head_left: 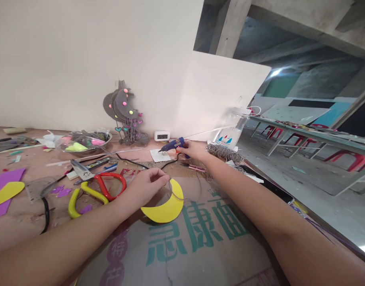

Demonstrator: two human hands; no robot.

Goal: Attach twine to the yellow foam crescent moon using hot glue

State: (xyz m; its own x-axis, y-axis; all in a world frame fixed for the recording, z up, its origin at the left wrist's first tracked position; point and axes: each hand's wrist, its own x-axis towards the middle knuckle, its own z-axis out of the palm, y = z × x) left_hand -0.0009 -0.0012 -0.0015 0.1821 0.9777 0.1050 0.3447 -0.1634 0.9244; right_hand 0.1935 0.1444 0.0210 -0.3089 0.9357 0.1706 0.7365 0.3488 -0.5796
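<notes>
My left hand (pixel 151 182) is closed in a pinch at the upper edge of a yellow foam crescent (pixel 163 212), with a thin grey yarn (pixel 185 198) running out from the fingertips. The crescent lies on the printed board (pixel 197 246); its upper left part is hidden by the hand. Farther off, my right hand (pixel 193 151) is closed around the grip of a blue glue gun (pixel 175 145). The gun's nozzle points left over a small white paper (pixel 160 155).
Red-and-yellow scissors (pixel 111 186) lie left of my left hand. Behind are a metal bowl (pixel 84 147) of bagged pieces, a hanging grey moon ornament (pixel 123 105) and a small clock (pixel 162 136). Right are a yarn bundle (pixel 226 153), a plastic jug (pixel 230 127) and a phone (pixel 268 184).
</notes>
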